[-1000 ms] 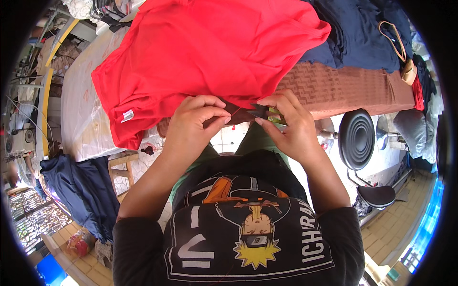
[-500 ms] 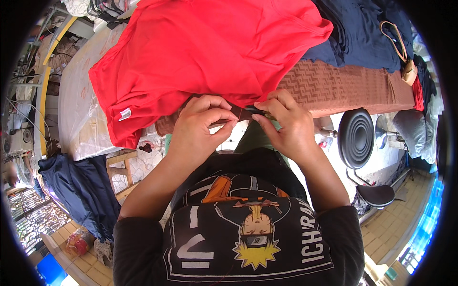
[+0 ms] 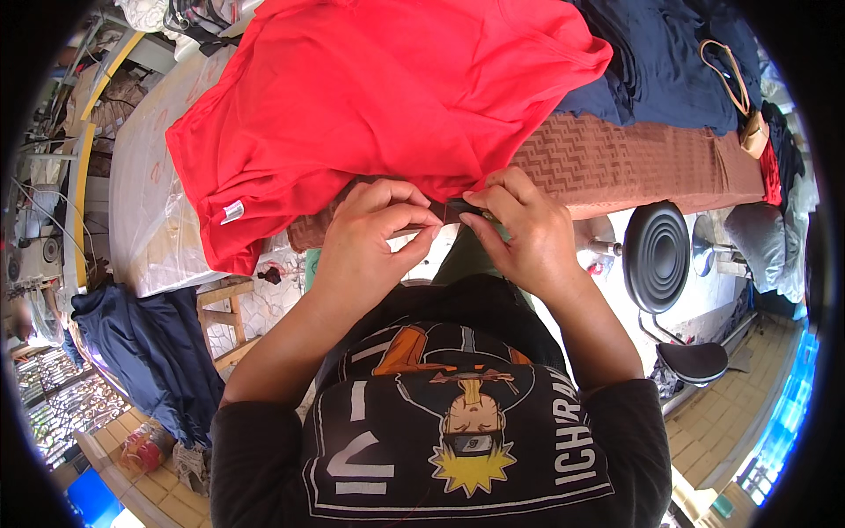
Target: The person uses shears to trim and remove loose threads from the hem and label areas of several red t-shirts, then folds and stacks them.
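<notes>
A red garment [image 3: 370,97] lies spread over the table, its near edge hanging by my fingers. My left hand [image 3: 374,233] is closed in a pinch, thumb against forefinger, on what looks like a fine thread, barely visible at the fingertips. Facing it, my right hand [image 3: 528,229] grips a small dark pair of thread snips [image 3: 462,208] between thumb and fingers. Their tips point left toward my left fingertips, and most of their body is hidden in the hand. A small white label [image 3: 231,212] shows at the garment's left side.
Brown patterned cloth [image 3: 651,163] covers the table. Dark blue garments [image 3: 660,62] are heaped at the back right, beside a beige strap [image 3: 729,75]. A plastic-wrapped block [image 3: 150,194] stands left, above hanging dark cloth [image 3: 154,352]. Black round stool [image 3: 657,257] stands right.
My right hand has shifted slightly left and the snips have turned a little at its fingertips. My left hand keeps its pinch, a touch further right.
</notes>
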`<control>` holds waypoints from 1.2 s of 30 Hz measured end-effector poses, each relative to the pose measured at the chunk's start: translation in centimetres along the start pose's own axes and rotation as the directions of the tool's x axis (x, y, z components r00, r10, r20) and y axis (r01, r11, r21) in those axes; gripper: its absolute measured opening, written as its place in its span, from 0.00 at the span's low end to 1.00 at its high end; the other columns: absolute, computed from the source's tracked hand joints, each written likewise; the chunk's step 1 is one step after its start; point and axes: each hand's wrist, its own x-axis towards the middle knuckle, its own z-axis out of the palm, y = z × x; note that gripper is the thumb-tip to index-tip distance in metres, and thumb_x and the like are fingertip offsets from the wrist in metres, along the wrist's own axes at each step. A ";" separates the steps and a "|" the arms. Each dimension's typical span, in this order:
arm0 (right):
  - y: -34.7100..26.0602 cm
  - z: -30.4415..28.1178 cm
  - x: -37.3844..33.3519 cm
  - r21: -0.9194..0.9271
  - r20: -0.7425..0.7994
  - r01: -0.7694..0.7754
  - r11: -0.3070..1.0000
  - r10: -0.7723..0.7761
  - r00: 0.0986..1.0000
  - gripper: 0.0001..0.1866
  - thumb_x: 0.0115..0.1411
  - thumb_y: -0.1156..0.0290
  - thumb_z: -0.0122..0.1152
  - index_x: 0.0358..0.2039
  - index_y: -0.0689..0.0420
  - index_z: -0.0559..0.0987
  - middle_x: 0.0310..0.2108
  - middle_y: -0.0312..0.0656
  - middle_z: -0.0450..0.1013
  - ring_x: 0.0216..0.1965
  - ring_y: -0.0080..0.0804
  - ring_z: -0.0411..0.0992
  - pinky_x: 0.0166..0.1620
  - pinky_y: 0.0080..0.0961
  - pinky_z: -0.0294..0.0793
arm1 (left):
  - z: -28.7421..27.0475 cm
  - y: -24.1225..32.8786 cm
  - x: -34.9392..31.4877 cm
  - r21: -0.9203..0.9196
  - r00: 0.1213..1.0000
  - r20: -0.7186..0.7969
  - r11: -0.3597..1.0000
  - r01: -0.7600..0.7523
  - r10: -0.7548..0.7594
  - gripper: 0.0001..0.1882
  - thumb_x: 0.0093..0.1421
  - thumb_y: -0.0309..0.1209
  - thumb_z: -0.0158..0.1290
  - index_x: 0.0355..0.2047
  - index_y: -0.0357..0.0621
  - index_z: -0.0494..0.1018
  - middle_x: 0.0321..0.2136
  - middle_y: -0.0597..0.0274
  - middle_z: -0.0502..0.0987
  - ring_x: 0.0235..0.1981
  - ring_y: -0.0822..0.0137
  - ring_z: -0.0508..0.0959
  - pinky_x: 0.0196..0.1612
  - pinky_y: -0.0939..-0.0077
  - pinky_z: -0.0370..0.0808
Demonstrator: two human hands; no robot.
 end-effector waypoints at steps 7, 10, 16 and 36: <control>-0.1 -0.2 -0.1 0.001 -0.004 0.002 1.000 -0.002 1.000 0.10 0.47 0.73 0.67 0.32 0.57 0.79 0.31 0.40 0.70 0.29 0.39 0.74 0.30 0.32 0.74 | 0.0 -0.1 0.0 -0.005 1.000 -0.007 1.000 -0.005 0.005 0.06 0.48 0.27 0.63 0.28 0.44 0.79 0.33 0.67 0.76 0.34 0.62 0.74 0.38 0.69 0.71; 0.0 -0.2 -0.1 0.000 -0.007 0.010 1.000 -0.010 1.000 0.10 0.47 0.73 0.67 0.32 0.57 0.79 0.31 0.40 0.70 0.28 0.39 0.74 0.30 0.32 0.74 | 0.0 0.0 0.0 -0.001 1.000 -0.008 1.000 -0.009 0.009 0.06 0.48 0.27 0.63 0.28 0.43 0.79 0.33 0.67 0.76 0.34 0.62 0.74 0.38 0.69 0.71; -0.2 -0.2 0.0 0.022 -0.013 0.013 1.000 -0.013 1.000 0.10 0.48 0.73 0.69 0.32 0.57 0.80 0.33 0.41 0.72 0.29 0.39 0.75 0.29 0.30 0.74 | 0.1 0.0 0.0 0.004 1.000 -0.003 1.000 -0.020 0.020 0.05 0.48 0.27 0.63 0.27 0.44 0.79 0.32 0.68 0.76 0.34 0.63 0.74 0.38 0.69 0.71; 5.1 0.1 3.4 0.779 0.250 -0.363 0.511 0.277 0.928 0.16 0.58 0.72 0.66 0.45 0.61 0.76 0.34 0.32 0.75 0.40 0.14 0.70 0.42 0.13 0.71 | -1.5 -2.0 9.0 -0.723 0.917 0.379 0.578 0.377 -0.124 0.06 0.63 0.26 0.48 0.39 0.39 0.73 0.52 0.52 0.72 0.49 0.68 0.75 0.56 0.71 0.70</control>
